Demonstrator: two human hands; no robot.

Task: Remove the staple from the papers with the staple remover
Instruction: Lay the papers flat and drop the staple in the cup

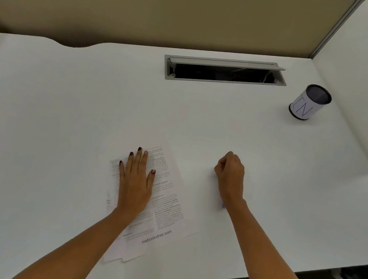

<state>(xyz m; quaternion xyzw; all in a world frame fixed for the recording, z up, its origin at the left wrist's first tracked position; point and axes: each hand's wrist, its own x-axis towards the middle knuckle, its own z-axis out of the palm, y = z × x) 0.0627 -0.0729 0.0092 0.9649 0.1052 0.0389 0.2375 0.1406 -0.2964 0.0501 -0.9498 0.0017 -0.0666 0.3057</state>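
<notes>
A stack of printed papers (164,208) lies tilted on the white desk (60,119), its sheets slightly fanned at the near end. My left hand (135,184) lies flat on the stack with fingers stretched out, pressing it down. My right hand (231,178) rests on the desk just right of the papers, curled into a fist. A small pale purple piece, apparently the staple remover (224,205), pokes out under the heel of that hand; most of it is hidden. No staple is visible.
A white cylindrical cup (309,102) with blue lettering stands at the far right. An open grey cable hatch (225,72) is set into the desk's far side. A white divider panel (366,95) borders the right side. The desk's near edge runs close to my body.
</notes>
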